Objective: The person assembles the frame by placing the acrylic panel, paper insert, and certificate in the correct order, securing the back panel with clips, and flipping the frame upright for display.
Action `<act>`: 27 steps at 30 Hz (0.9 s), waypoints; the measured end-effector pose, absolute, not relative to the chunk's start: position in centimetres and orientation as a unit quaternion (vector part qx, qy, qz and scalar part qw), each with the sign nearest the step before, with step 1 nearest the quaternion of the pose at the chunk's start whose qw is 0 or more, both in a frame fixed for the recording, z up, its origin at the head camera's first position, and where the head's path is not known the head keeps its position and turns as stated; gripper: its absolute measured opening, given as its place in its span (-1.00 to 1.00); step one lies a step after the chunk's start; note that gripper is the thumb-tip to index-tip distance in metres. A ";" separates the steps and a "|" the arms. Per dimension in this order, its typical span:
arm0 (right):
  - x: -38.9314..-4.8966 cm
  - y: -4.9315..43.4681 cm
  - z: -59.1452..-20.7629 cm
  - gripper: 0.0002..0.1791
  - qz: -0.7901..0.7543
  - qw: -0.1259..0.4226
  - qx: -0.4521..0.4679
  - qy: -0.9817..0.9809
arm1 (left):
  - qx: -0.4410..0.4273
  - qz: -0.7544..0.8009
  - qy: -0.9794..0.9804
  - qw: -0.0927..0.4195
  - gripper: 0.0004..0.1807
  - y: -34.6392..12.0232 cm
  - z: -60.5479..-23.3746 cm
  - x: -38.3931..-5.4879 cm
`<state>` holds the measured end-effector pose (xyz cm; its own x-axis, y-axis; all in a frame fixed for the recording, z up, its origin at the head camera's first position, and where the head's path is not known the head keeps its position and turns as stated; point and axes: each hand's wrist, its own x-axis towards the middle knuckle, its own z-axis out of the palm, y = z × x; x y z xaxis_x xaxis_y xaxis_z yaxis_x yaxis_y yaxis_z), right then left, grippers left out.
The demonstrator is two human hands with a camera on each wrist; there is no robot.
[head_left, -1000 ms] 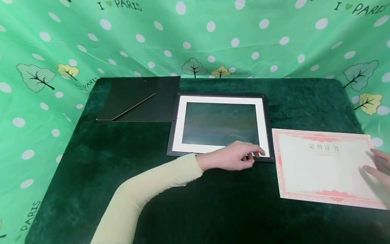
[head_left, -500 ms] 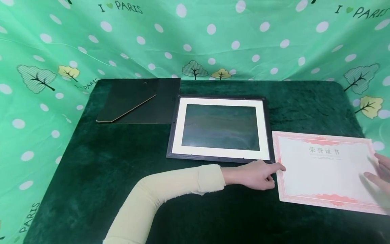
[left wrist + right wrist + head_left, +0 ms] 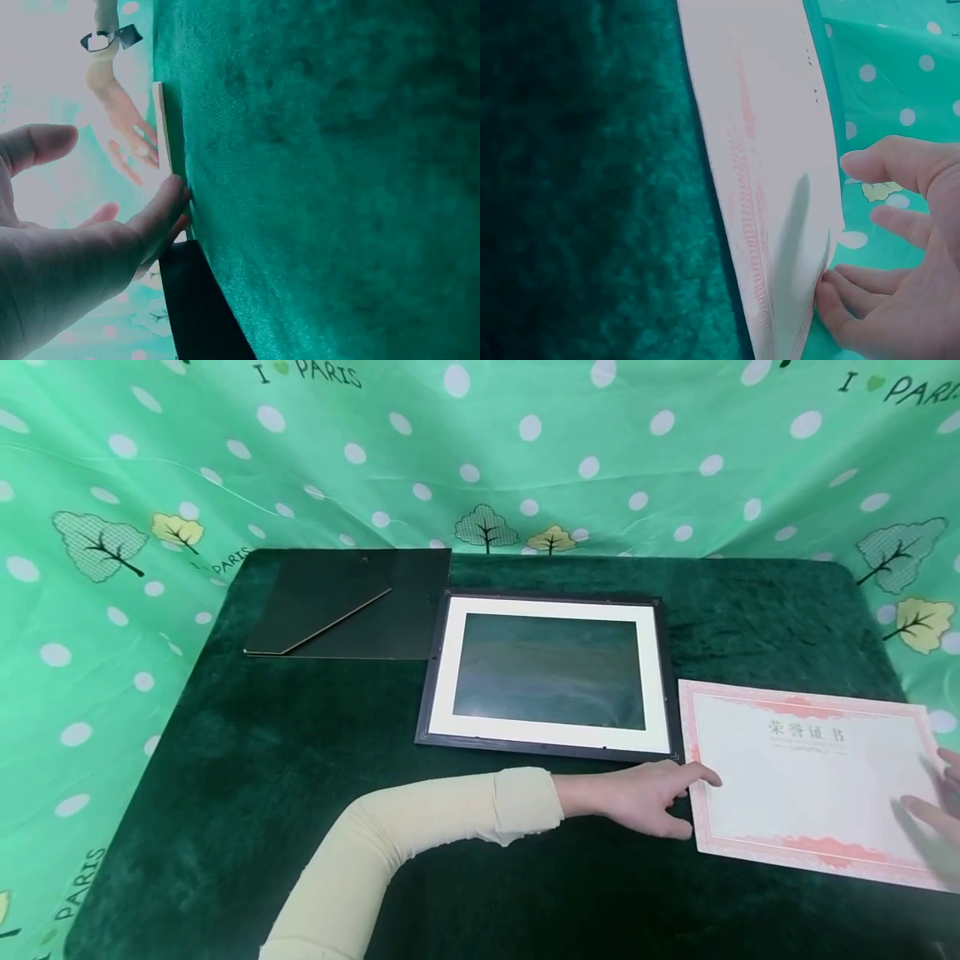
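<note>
I have my left grip (image 3: pixel 651 796) and right grip (image 3: pixel 928 289) spread apart at opposite ends of the pink-edged certificate (image 3: pixel 810 789)

The head camera looks forward and down on the dark green velvet-covered bench (image 3: pixel 300 718); both wrist cameras look from close; head and right wrist views share the rectangular pink-bordered white paper (image 3: pixel 810 789).

Bright head view, white glare (image 3: pixel 45 67) in left wrist view, soft shadow (image 3: pixel 789 251) on certificate (image 3: pixel 810 781)
</note>
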<state>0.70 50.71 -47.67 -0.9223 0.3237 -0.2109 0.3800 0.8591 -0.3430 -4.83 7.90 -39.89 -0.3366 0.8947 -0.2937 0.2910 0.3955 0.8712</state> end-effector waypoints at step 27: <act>2.6 48.0 -47.3 0.01 -0.160 0.060 0.237 0.956 | 0.170 0.621 0.588 0.489 -0.27 10.0 -39.2 -5.2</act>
<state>2.60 48.03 -47.30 -0.8806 0.4337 -0.1909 0.4723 0.8365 -0.2779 -5.20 10.05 -39.20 -0.4639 0.8074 -0.3646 -0.4086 0.1701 0.8967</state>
